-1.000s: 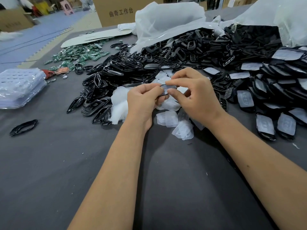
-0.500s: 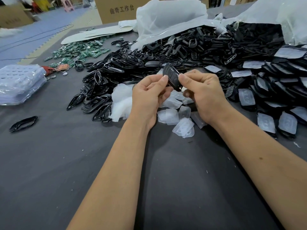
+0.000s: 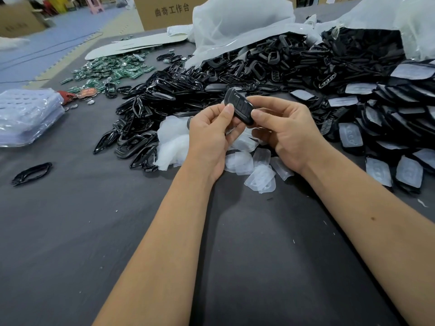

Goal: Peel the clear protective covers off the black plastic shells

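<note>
A black plastic shell (image 3: 237,104) with button outlines is held up above the table between both hands. My left hand (image 3: 211,135) pinches its near left edge with thumb and fingers. My right hand (image 3: 284,128) grips its right end, thumb on top. Its face looks bare and glossy. Peeled clear covers (image 3: 254,168) lie in a loose heap on the dark cloth just under my hands. Shells still wearing clear covers (image 3: 381,170) are stacked at the right.
A big pile of black frames and shells (image 3: 211,90) spreads across the back of the grey table (image 3: 117,231). Green circuit boards (image 3: 113,71) lie at the back left, stacked clear trays (image 3: 26,116) at the left edge, white plastic bags (image 3: 235,22) behind. One loose black frame (image 3: 31,172) lies alone at left.
Both hands lifted the shell from low over the covers up into view and turned it so its button face shows. The grip shifted to its two ends.
</note>
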The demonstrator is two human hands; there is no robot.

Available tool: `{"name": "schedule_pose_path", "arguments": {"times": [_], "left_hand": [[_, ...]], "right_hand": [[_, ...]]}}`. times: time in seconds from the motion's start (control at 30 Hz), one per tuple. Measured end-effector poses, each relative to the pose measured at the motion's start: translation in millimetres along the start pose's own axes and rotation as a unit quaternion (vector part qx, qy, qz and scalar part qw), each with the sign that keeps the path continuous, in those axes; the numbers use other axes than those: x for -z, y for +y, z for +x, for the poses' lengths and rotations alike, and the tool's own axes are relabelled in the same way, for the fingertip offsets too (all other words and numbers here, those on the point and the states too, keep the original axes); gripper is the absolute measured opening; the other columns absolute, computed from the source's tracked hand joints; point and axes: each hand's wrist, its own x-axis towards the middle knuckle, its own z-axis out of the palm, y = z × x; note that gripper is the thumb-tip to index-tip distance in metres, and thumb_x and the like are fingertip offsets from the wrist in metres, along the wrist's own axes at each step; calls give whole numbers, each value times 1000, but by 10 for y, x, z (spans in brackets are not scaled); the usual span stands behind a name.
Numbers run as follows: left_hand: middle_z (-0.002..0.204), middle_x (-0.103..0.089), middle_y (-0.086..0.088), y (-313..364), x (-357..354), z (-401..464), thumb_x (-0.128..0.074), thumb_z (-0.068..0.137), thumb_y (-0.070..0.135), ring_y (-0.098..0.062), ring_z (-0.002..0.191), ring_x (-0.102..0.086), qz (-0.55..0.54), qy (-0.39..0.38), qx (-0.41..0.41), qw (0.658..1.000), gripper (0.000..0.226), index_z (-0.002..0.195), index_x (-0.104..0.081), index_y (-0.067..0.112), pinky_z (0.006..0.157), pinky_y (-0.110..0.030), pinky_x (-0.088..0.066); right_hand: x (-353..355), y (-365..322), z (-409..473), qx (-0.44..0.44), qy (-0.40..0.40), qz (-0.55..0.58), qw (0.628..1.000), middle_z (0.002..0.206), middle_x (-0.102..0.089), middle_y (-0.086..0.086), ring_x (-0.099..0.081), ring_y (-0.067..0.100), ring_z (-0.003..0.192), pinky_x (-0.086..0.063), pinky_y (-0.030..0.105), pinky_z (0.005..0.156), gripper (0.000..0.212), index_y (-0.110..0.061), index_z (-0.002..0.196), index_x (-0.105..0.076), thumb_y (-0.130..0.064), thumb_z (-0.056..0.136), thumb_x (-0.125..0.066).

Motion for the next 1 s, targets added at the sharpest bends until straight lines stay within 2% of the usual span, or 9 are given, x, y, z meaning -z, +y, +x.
{"name": "schedule_pose_path", "arguments": {"times": [0.1, 0.2, 0.27, 0.47, 0.6, 0.7, 0.87, 0.93, 1.0], "left_hand": [[94, -60, -16, -7, -11, -5, -53, 107, 7, -13, 78, -61, 6, 0, 2, 1000, 15, 96, -63, 5, 75, -26, -59], [95, -63, -15, -4, -19, -11, -50, 108, 7, -16, 84, -60, -1, -8, 14, 1000, 18, 96, -64, 5, 72, -25, -59], [92, -67, -11, -7, -22, -17, -49, 108, 8, -17, 84, -61, -5, -16, 20, 1000, 19, 97, -64, 5, 72, -25, -58], [95, -64, -14, -9, -19, -11, -49, 108, 8, -16, 82, -61, -8, 0, 27, 1000, 22, 95, -66, 5, 73, -25, -58], [89, -65, -11, -30, -13, 5, -50, 108, 7, -14, 78, -63, -3, 16, 19, 1000, 25, 89, -67, 7, 75, -25, -58], [85, -67, -8, -46, -10, 12, -50, 107, 7, -13, 76, -64, -4, 10, 17, 1000, 26, 88, -68, 8, 74, -25, -58], [86, -72, -5, -37, 20, 15, -52, 106, 7, -12, 76, -67, -28, -35, 38, 998, 18, 95, -67, 5, 74, -25, -58], [95, -71, -8, -7, 49, 19, -54, 105, 5, -13, 79, -67, -47, -49, 45, 997, 14, 112, -65, 0, 77, -27, -58], [104, -72, -11, 13, 79, 27, -54, 104, 3, -15, 86, -70, -58, -48, 41, 996, 22, 123, -63, -1, 81, -29, -59]], "right_hand": [[11, 27, 9, 26, 12, -16, 999, 85, -74, 3, -66, 19, 78, -53, 31, 66, 26, -12, 113, -76, 1, 92, -73], [12, 20, 13, 50, 1, 9, 999, 79, -72, 2, -68, 25, 87, -58, 39, 93, 33, -11, 116, -73, 7, 89, -72], [13, 6, 10, 55, -10, 17, 998, 77, -71, 2, -69, 25, 88, -57, 40, 99, 36, -9, 118, -71, 10, 88, -71], [13, 19, 16, 39, 2, 5, 999, 78, -75, 0, -73, 16, 80, -60, 31, 85, 29, -11, 112, -72, 4, 88, -75], [-4, 22, 22, 4, 23, -5, 1000, 81, -77, 1, -75, 15, 77, -58, 25, 70, 27, -11, 109, -74, -1, 85, -80], [9, 25, 20, 3, 24, -5, 1000, 76, -75, 1, -72, 13, 70, -55, 23, 62, 25, -10, 107, -74, -2, 84, -81], [58, -27, 18, 5, -32, 62, 998, 71, -69, -3, -67, 10, 70, -57, 23, 78, 42, -7, 114, -70, -4, 73, -77], [74, -39, 18, 4, -56, 83, 995, 69, -68, -4, -67, 9, 70, -56, 21, 77, 42, -5, 116, -67, -1, 75, -75], [79, -31, 17, -3, -61, 89, 994, 71, -69, -4, -68, 9, 71, -56, 21, 77, 41, -5, 116, -68, -2, 75, -75]]}}
